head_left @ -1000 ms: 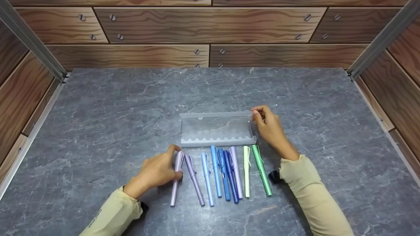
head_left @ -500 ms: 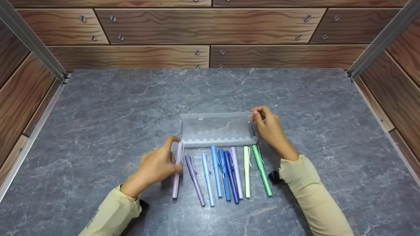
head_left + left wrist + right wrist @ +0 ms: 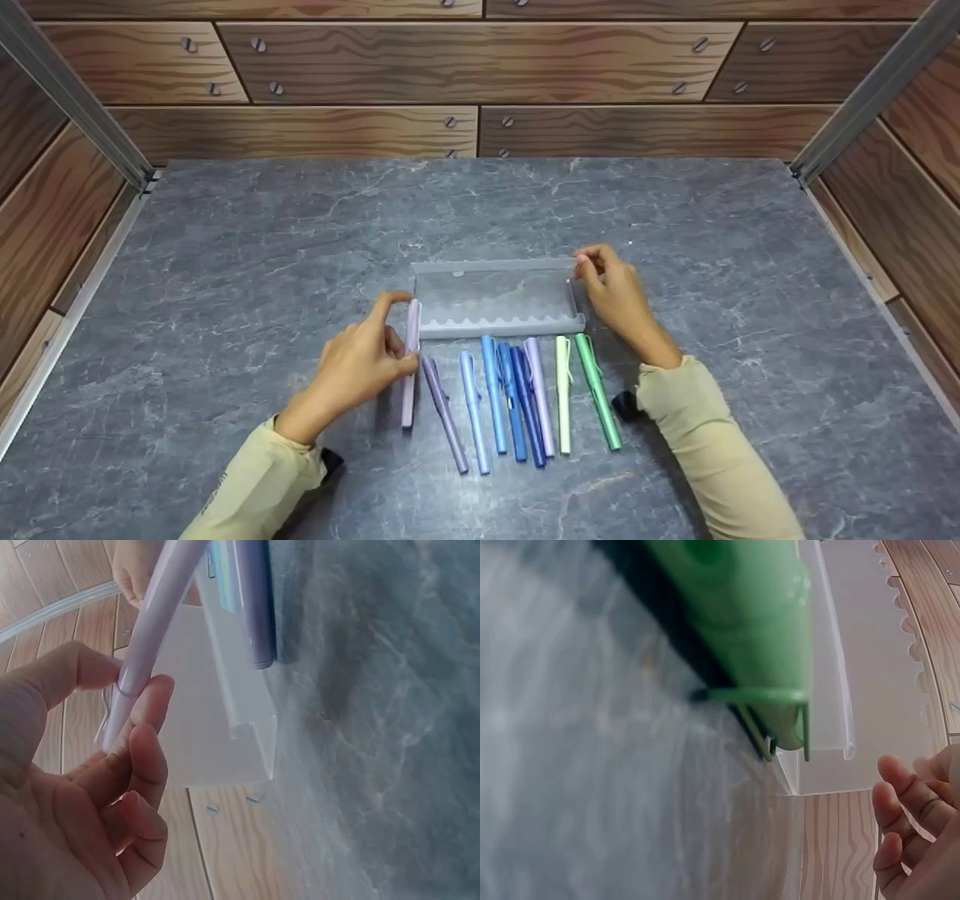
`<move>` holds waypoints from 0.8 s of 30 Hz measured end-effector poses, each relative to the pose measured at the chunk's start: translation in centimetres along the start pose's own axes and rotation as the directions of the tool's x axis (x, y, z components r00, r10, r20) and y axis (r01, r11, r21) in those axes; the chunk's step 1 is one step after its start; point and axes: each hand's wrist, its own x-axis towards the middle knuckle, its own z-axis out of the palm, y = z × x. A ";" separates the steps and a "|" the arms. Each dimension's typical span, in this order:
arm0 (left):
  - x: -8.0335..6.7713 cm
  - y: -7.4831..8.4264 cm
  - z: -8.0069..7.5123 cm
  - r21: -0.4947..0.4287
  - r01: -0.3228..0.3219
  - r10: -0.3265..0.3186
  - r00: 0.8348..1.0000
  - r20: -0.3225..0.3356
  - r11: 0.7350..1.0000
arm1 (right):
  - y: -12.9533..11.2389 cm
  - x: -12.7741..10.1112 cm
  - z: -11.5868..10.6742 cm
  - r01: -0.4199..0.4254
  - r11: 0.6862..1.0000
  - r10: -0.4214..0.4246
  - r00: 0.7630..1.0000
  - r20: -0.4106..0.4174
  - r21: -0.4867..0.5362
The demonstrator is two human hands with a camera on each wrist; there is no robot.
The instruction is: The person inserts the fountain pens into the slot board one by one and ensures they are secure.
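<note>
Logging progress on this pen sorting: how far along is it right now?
Done: nothing sits in the clear plastic pen tray yet. In hand: the left hand pinches the pale lilac pen, raised beside the tray's left end, while the right hand holds the tray's far right corner. Left: seven pens lie on the grey marble tabletop.

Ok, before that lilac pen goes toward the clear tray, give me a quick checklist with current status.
1. Left hand grips the lilac pen: ok; thumb and fingers pinch its barrel in the left wrist view.
2. Pen tip is at the clear tray's left front corner: ok.
3. Right hand steadies the tray's right end: ok; fingers at its far right corner.
4. Tray slots free: ok; no pen lies in it.
5. Other pens, such as the green pen, are apart from the lifted one: ok.
6. Pen's cap seated: cannot tell.
</note>
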 end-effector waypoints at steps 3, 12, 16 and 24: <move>0.2 0.1 -0.2 -0.011 -0.024 0.023 0.999 -0.043 1.000 | -0.1 -0.1 0.0 0.007 1.000 -0.007 1.000 0.002 0.004; 1.0 0.5 -0.5 0.002 -0.049 0.049 0.994 -0.097 0.999 | -0.1 -0.1 0.0 0.034 0.999 -0.034 0.999 -0.005 -0.007; 1.4 0.6 -0.5 0.018 -0.063 0.065 0.990 -0.128 0.998 | -0.2 -0.1 0.0 0.040 0.999 -0.040 0.999 -0.003 -0.005; 2.1 1.0 -0.6 0.026 -0.094 0.097 0.978 -0.187 0.995 | -0.2 -0.2 0.0 0.041 0.999 -0.041 0.999 -0.004 -0.018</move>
